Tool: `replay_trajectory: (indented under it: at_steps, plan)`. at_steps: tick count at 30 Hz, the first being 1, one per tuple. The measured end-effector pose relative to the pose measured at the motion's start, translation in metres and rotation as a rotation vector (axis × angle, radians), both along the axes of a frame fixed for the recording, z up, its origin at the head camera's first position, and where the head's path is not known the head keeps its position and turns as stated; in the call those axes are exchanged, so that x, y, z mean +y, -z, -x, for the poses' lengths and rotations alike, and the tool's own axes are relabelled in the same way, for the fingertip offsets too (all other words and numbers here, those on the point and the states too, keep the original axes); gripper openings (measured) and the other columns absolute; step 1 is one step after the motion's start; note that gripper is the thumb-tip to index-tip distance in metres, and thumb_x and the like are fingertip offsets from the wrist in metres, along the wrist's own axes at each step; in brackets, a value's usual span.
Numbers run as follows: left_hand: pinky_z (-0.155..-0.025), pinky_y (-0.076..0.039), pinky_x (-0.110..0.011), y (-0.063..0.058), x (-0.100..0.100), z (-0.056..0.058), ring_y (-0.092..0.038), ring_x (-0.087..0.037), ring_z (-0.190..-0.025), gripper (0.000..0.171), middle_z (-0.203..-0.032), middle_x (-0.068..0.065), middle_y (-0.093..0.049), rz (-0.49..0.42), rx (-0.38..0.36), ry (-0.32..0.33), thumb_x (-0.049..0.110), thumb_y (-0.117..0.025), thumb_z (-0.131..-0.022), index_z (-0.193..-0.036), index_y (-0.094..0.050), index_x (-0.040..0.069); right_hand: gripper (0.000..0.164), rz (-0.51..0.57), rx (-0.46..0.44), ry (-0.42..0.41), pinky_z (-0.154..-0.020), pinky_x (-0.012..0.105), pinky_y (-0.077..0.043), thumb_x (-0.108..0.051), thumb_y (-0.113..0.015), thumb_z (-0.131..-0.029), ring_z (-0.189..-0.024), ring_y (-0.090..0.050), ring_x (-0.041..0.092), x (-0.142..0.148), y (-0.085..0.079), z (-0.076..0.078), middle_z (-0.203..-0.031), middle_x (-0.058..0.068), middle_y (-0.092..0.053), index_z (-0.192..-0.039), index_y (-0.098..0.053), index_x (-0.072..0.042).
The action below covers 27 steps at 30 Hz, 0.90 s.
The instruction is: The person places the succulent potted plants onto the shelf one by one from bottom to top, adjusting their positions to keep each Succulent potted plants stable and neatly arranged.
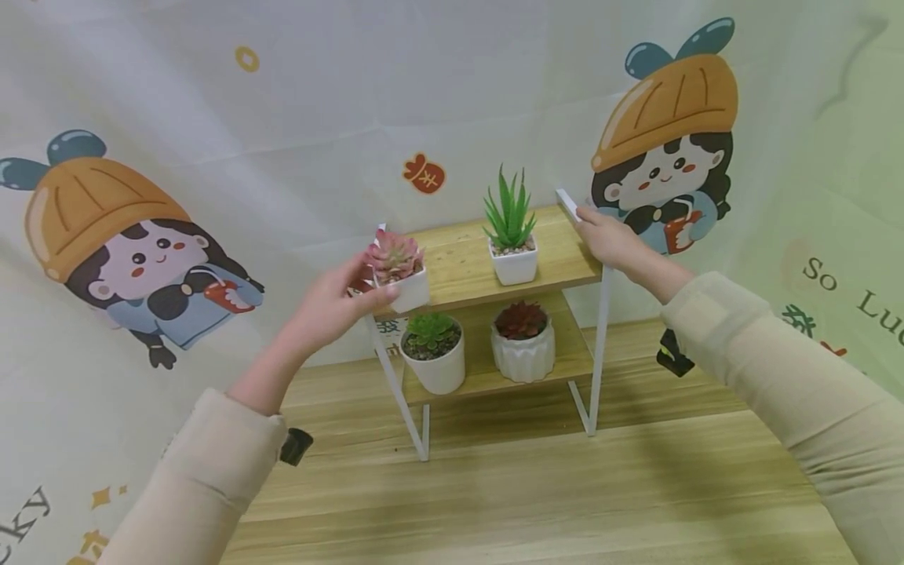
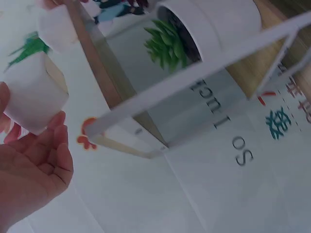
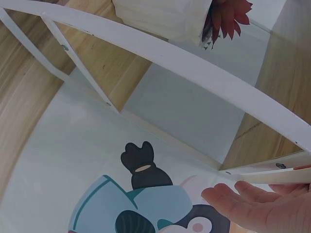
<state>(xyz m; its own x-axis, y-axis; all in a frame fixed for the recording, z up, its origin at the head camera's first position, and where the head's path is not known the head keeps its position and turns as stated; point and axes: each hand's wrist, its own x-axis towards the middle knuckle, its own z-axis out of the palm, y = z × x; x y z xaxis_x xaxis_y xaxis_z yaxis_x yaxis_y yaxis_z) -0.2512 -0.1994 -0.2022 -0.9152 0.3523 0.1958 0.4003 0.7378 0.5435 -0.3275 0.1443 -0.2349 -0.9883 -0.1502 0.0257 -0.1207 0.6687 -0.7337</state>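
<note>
My left hand pinches a small white square pot between thumb and fingers. A pink artificial succulent sits in that pot, which is close over the left end of the top shelf. At the opposite end, my right hand rests against the white side rail. In the right wrist view its fingers lie fairly straight beside the frame. A spiky green plant in a white square pot stands on the top board, right of centre.
On the lower shelf stand a green succulent in a round white pot and a dark red succulent in a ribbed white pot. The rack stands on a wood-grain tabletop before a printed cloth.
</note>
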Motion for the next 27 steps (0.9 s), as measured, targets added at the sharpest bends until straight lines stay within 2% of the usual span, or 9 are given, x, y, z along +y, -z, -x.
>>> replay_trajectory:
  at_steps: [3,8,13,19,27]
  plan:
    - [-0.076,-0.044,-0.037,-0.001,-0.002,0.014,-0.052,-0.028,-0.1,0.047,-0.108,-0.018,-0.056,0.024,-0.024,0.028,0.03,-0.054,-0.091,-0.129,-0.043,0.004,0.051,0.007,0.002,0.002,-0.11,0.052,-0.011,-0.02,-0.02,-0.1,-0.138,-0.004,0.038,0.001,0.0,0.0,-0.152,0.019,-0.003,-0.147,-0.008,-0.005]
    - [-0.077,-0.042,-0.035,0.003,-0.007,0.037,-0.049,-0.029,-0.102,0.05,-0.114,-0.02,-0.053,0.01,-0.075,0.062,0.027,-0.052,-0.093,-0.134,-0.038,0.003,0.051,0.013,-0.004,-0.001,-0.111,0.051,-0.01,-0.021,-0.019,-0.1,-0.138,-0.002,0.036,0.001,0.001,0.001,-0.152,0.019,-0.001,-0.147,-0.008,-0.005]
    - [-0.081,-0.041,-0.037,0.008,-0.008,0.051,-0.049,-0.029,-0.1,0.049,-0.113,-0.019,-0.053,0.025,-0.091,0.084,0.025,-0.052,-0.092,-0.134,-0.039,0.002,0.051,0.014,0.0,0.004,-0.11,0.052,-0.011,-0.022,-0.019,-0.101,-0.138,-0.003,0.037,0.001,0.001,0.001,-0.152,0.018,-0.001,-0.147,-0.008,-0.006]
    - [-0.089,-0.041,-0.044,0.009,-0.005,0.057,-0.049,-0.032,-0.101,0.047,-0.116,-0.023,-0.051,0.044,-0.118,0.103,0.022,-0.051,-0.093,-0.131,-0.039,-0.003,0.051,0.026,0.001,0.001,-0.111,0.051,-0.01,-0.023,-0.019,-0.101,-0.138,-0.002,0.037,0.001,0.002,0.002,-0.152,0.018,-0.001,-0.147,-0.008,-0.006]
    - [-0.087,-0.041,-0.044,0.003,-0.005,0.059,-0.048,-0.033,-0.102,0.042,-0.116,-0.025,-0.048,0.075,-0.168,0.146,0.018,-0.049,-0.094,-0.128,-0.038,-0.005,0.051,0.022,-0.008,0.009,-0.11,0.052,-0.013,-0.023,-0.019,-0.101,-0.138,-0.005,0.037,0.0,0.002,0.003,-0.152,0.018,-0.002,-0.147,-0.008,-0.007]
